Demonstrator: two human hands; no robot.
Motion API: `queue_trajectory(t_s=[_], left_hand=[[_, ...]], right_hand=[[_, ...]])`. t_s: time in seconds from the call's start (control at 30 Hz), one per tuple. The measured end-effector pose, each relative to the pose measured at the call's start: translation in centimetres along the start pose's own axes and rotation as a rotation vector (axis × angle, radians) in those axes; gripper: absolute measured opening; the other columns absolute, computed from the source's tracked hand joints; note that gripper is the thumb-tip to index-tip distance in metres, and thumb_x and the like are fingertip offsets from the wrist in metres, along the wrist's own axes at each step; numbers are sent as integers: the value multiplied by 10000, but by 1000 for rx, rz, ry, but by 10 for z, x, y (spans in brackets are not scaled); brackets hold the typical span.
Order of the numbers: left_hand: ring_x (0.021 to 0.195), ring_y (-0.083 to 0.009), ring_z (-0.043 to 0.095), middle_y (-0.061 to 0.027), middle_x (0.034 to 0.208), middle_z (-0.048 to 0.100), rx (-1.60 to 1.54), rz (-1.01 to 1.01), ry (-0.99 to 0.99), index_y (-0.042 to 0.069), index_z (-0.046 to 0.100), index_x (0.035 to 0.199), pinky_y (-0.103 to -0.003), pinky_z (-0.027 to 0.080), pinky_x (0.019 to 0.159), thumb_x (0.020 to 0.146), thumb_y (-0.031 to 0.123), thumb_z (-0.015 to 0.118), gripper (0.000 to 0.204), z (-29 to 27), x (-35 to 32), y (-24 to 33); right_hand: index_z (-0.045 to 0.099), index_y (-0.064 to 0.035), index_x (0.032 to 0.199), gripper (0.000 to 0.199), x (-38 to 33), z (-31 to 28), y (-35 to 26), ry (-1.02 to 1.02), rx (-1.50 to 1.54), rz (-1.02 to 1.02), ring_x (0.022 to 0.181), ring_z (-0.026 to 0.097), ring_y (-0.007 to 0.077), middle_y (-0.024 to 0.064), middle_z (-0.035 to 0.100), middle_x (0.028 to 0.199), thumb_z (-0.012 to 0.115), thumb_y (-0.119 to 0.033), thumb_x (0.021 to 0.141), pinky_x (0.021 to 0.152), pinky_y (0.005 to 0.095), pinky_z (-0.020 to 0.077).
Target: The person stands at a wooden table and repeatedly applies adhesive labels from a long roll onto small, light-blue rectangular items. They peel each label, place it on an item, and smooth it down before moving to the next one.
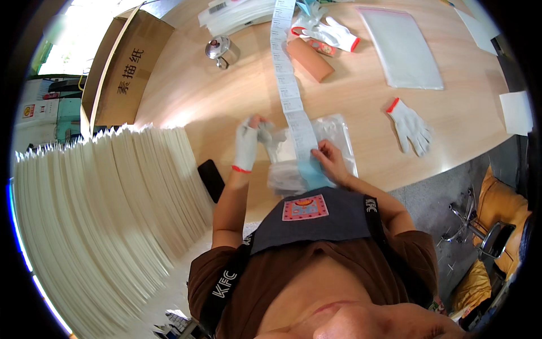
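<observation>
A long strip of white printed labels [288, 85] runs from the far edge of the table toward me, its near end showing a light blue backing [312, 172]. My bare right hand [332, 161] pinches the strip's right edge between thumb and fingers. Under the strip lie clear plastic bags [339, 133], close to my body. My left hand [247, 144], in a white knit glove with a red cuff, is raised just left of the bags. Its fingers are bent inward and partly blurred; what they hold, if anything, I cannot make out.
A tall stack of paper [107, 198] stands at left, beside a black phone [211, 181] and a cardboard box [121, 73]. A lidded metal pot [220, 51], an orange-brown block [309, 59], white gloves [333, 35], a flat clear bag pack [402, 51] and a single glove [410, 127] lie farther out.
</observation>
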State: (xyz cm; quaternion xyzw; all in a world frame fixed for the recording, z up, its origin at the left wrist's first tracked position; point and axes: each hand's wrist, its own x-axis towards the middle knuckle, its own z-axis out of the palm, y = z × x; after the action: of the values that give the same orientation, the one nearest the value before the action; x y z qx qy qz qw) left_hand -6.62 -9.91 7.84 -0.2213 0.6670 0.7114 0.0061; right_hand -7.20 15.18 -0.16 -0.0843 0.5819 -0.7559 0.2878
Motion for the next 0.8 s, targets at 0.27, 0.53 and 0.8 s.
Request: queue_trajectory(t_s=[0.27, 0.53, 0.8], left_hand=[[893, -162, 567, -99, 1028, 573, -440, -182, -111, -14, 512, 1104, -275, 495, 742, 904, 345, 471, 412, 80, -67, -33], [893, -191, 605, -91, 998, 602, -715, -332, -166, -20, 495, 1096, -311, 504, 760, 882, 127, 494, 260, 79, -52, -88], [807, -158, 590, -70, 961, 593, -591, -256, -118, -4, 510, 1083, -278, 495, 693, 851, 122, 532, 265, 85, -52, -92]], right_hand=[[521, -34, 889, 112, 5, -10, -10, -95, 10, -56, 696, 495, 30, -24, 568, 769, 586, -117, 854, 616, 185, 396], [614, -75, 978, 211, -12, -7, -46, -84, -619, -335, 655, 565, 184, 76, 589, 758, 643, -110, 772, 609, 277, 463], [658, -107, 804, 103, -13, -9, -47, 27, -985, -816, 684, 555, 209, 46, 567, 738, 678, -102, 703, 588, 311, 466]])
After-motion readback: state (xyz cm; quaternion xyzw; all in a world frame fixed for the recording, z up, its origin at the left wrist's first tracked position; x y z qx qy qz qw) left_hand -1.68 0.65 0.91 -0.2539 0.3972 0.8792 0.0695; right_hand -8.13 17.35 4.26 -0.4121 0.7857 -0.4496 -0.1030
